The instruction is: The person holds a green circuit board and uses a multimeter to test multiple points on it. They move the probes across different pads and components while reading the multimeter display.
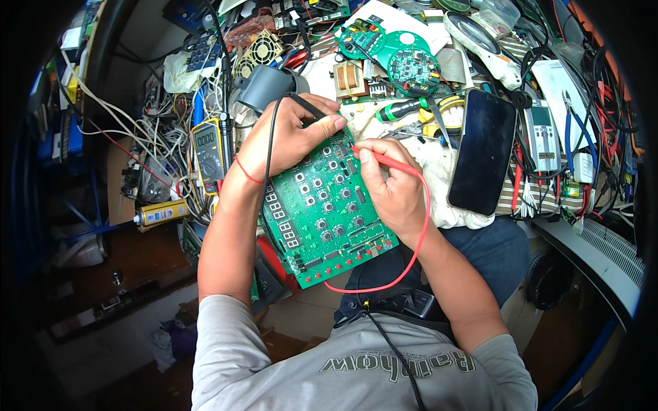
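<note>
At the left, the yellow-framed multimeter (pixel 208 152) stands face-up on the bench, its dial and display turned toward me; I should place it so that a reading needs only a glance. My left hand (pixel 291 140) is closed on the black probe (pixel 308 106) at the far edge of the board, with the black lead (pixel 272 133) draped over the wrist; the probe's tip is hidden, so I cannot tell what it touches. The green circuit board (pixel 332 198) lies slanted in front of me, below both hands, components up; it is best braced, since any rocking would lift a tip. At the right, my right hand (pixel 391 175) pinches the red probe (pixel 391 161), tip angled toward the chips along the far right edge; contact is too fine to confirm; steady, light pressure on one pin at a time should avoid bridging neighbours; the looping red lead (pixel 426 212) needs slack.
</note>
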The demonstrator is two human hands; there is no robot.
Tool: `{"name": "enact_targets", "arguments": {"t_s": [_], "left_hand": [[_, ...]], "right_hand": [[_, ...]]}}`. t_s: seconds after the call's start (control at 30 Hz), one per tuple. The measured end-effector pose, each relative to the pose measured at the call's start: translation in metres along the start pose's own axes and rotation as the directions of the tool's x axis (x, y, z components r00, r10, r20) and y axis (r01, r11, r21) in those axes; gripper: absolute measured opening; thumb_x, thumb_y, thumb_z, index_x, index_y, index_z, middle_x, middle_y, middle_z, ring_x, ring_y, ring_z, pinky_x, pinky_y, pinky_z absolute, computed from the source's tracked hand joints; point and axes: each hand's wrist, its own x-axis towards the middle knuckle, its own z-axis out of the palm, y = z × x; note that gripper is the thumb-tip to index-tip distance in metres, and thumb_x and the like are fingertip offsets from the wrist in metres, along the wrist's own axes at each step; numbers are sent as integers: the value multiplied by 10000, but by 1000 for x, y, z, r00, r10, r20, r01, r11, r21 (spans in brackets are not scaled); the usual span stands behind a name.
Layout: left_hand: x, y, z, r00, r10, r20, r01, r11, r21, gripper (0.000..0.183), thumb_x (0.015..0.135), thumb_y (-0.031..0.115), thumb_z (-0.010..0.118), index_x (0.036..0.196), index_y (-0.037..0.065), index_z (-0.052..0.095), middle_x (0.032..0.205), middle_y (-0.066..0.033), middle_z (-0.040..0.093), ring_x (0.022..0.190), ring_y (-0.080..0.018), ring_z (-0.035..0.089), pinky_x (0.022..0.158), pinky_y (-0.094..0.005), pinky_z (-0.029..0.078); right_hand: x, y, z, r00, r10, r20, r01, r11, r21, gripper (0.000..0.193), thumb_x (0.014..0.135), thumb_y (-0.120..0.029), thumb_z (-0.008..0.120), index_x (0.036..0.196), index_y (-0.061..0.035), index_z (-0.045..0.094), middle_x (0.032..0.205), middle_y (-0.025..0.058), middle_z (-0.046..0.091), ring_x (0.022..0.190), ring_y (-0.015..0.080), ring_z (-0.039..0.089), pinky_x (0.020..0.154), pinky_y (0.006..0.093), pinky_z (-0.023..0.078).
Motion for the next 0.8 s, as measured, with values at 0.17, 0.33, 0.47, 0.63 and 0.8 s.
{"name": "enact_targets", "arguments": {"t_s": [0.17,0.33,0.47,0.63,0.8], "left_hand": [[1,-2,0,1000,16,7,-16,1000,9,324,977,283,778,1089,-19,818,1205,-241,776,1166,-319,748,964,-402,580],[0,-4,0,1000,17,8,-17,1000,18,343,987,306,763,1093,-16,814,1185,-238,786,1137,-309,761,958,-393,578],[0,-4,0,1000,-9,20,9,1000,-4,357,999,317,748,1099,-21,808,1179,-226,792,1094,-282,772,939,-378,581],[0,-1,1,999,-35,22,35,999,-18,350,999,308,750,1109,-20,807,1178,-214,796,1068,-256,771,929,-371,582],[-1,4,-1,996,-49,73,51,998,-31,263,1031,195,749,1108,-52,790,1241,-201,765,1122,-213,707,971,-348,548]], "right_hand": [[0,-1,0,1000,4,0,-4,1000,3,128,1029,-80,685,1134,-22,728,982,137,721,873,270,738,778,368,582],[0,-1,0,1000,9,3,-9,1000,-5,125,1031,-78,682,1132,-17,726,979,136,720,870,267,737,778,368,582],[-1,1,1,1000,3,-5,-2,1000,10,131,1032,-75,679,1141,-19,723,984,137,720,878,267,736,785,370,582],[-1,3,1,1000,20,0,-20,1000,21,136,1030,-73,679,1150,-21,719,990,138,718,894,268,734,796,372,581],[-1,3,2,1000,-2,-10,2,1000,4,131,1027,-69,684,1143,-19,719,982,135,716,886,268,731,794,371,580]]}}
